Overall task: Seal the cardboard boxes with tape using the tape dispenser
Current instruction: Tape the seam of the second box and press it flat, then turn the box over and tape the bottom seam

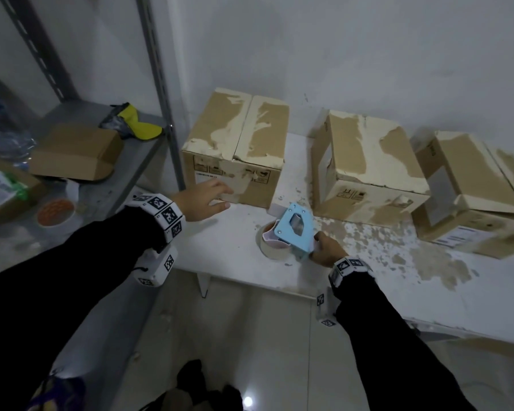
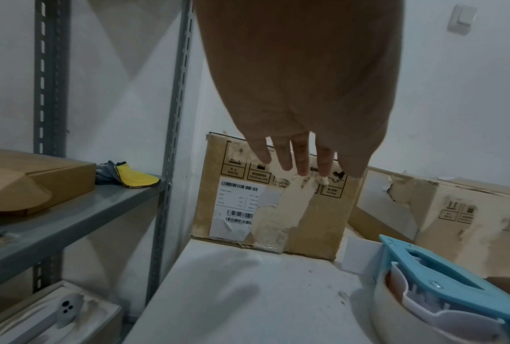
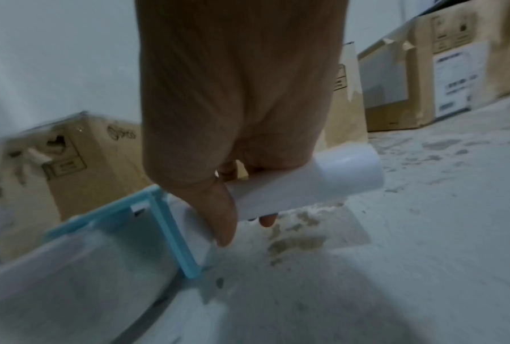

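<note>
from the head view, three boxes sit along the back edge of the white counter (image 1: 235, 262): the left box (image 1: 235, 149) at the back left corner, the middle box (image 1: 368, 167) and the right box (image 1: 472, 197) further along. the left hand (image 1: 204, 200) reaches toward the left box's front face with fingers spread and straight, holding nothing; whether it touches the box i cannot tell. the right hand (image 1: 327, 250) curls around the white handle of the blue dispenser (image 1: 294, 226), which rests near the front edge with its tape roll (image 1: 272, 247) on the counter. a grey shelf (image 1: 125, 173) stands off the left edge. in the left wrist view, the left hand (image 2: 300, 93) has straight fingers (image 2: 302, 160) in front of the left box (image 2: 277, 197), with the dispenser (image 2: 454, 284) at lower right. in the right wrist view, the right hand (image 3: 233, 116) wraps the handle (image 3: 321, 179) of the dispenser (image 3: 165, 228), low over the counter (image 3: 395, 256).
</note>
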